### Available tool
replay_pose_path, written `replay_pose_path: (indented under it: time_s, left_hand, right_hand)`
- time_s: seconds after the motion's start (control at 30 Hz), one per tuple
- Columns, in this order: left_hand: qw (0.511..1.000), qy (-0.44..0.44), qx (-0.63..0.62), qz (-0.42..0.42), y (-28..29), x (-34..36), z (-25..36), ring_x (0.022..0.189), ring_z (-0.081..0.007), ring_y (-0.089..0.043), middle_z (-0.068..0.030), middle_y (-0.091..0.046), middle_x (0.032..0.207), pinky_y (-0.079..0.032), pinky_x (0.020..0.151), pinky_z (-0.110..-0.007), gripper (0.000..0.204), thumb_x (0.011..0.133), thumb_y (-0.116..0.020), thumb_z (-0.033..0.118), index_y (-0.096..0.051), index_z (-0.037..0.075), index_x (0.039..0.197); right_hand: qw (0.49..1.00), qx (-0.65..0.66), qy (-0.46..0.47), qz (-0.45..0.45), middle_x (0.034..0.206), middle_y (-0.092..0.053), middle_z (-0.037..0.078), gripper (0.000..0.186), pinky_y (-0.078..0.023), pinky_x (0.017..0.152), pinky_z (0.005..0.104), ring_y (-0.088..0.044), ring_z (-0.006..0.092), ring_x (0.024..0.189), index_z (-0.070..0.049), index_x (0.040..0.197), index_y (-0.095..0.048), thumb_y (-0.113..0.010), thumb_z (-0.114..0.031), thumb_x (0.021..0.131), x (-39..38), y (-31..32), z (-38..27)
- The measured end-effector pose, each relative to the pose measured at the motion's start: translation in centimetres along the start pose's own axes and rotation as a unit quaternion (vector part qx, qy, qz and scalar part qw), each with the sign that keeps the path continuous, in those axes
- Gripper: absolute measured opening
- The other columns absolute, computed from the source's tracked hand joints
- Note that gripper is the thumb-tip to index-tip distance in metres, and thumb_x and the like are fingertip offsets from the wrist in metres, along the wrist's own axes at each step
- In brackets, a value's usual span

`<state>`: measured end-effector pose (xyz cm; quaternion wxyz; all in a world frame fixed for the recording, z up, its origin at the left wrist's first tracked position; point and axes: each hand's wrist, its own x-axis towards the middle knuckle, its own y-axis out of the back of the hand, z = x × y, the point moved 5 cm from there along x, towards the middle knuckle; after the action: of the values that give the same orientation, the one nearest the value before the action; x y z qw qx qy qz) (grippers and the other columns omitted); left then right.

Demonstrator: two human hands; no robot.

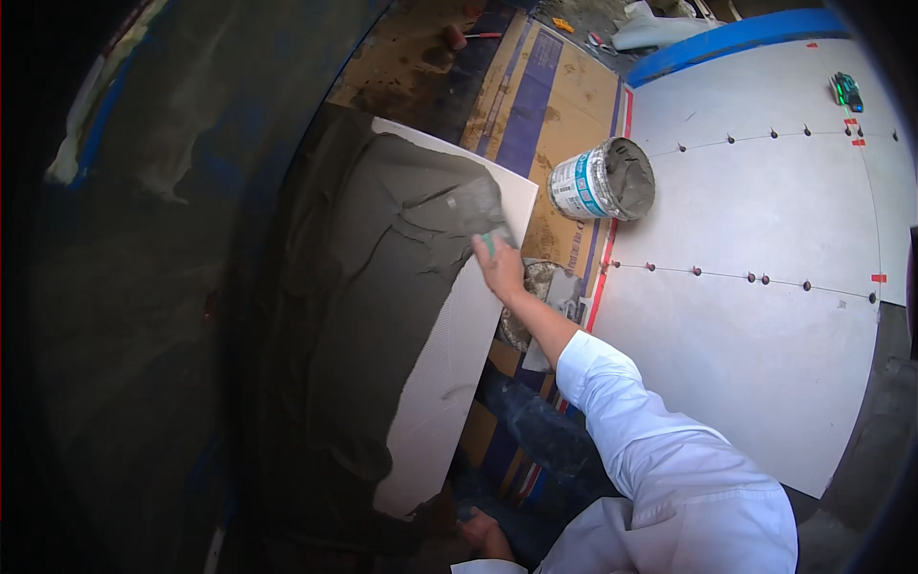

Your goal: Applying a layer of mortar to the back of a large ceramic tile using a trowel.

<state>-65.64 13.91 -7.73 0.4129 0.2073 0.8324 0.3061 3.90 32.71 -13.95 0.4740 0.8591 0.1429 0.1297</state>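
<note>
My right hand (502, 268) grips the green handle of a trowel (473, 206), whose blurred blade lies in grey mortar (363, 306) near the upper right corner of a pale tile (449, 387). The mortar covers much of the tile, leaving bare strips along the top and right. Low in the view, my left hand (483, 531) has its fingers curled beside my dark-trousered leg; what they hold, if anything, is hidden. A bucket of mortar (574, 187) lies right of the tile, and a mortar-smeared round object (540, 287) is partly behind my right arm.
Cardboard (535, 115) lies beneath these things, with a red-handled tool (478, 35) at the top. At right are laid pale tiles (736, 354) with rows of levelling clips and a green-lit laser device (846, 91), bordered by blue edging (727, 43). A dark surface (124, 316) fills the left.
</note>
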Motion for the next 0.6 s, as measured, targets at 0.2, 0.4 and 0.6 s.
replay_pose_path:
  time_s: [0.2, 0.4, 0.6]
  left_hand:
    - [0.993, 0.043, 0.020, -0.109, -1.3, -1.4, 1.4, 0.110, -0.0357, -0.075, -0.0182, -0.077, 0.118, -0.059, 0.099, -0.050, 0.075, 0.086, -0.079, 0.069, -0.073, 0.008, 0.129]
    - [0.998, -0.019, 0.043, -0.038, -0.4, 0.2, 1.5, 0.103, -0.0379, -0.078, -0.0186, -0.079, 0.117, -0.061, 0.093, -0.050, 0.070, 0.086, -0.081, 0.066, -0.074, 0.013, 0.130]
    - [0.996, 0.008, 0.032, -0.081, 0.6, -1.7, 3.9, 0.109, -0.0397, -0.077, -0.0192, -0.079, 0.120, -0.061, 0.095, -0.050, 0.066, 0.088, -0.081, 0.060, -0.073, 0.012, 0.134]
  right_hand:
    - [0.904, 0.277, -0.325, 0.021, 0.067, -0.059, 0.015, 0.057, -0.045, 0.048, 0.0468, -0.056, 0.0308, 0.048, -0.003, 0.093, -0.060, -0.057, -0.057, 0.112, -0.3, 3.3, 10.4]
    - [0.806, 0.432, -0.398, 0.074, 0.061, -0.047, 0.003, 0.055, -0.035, 0.038, 0.0365, -0.044, 0.0182, 0.040, -0.009, 0.094, -0.055, -0.054, -0.062, 0.112, -0.2, 2.2, 10.0]
    - [0.795, 0.376, -0.453, 0.145, 0.061, -0.047, 0.000, 0.055, -0.032, 0.035, 0.0342, -0.041, 0.0143, 0.039, -0.008, 0.094, -0.056, -0.056, -0.060, 0.112, 1.7, 8.9, 17.3]
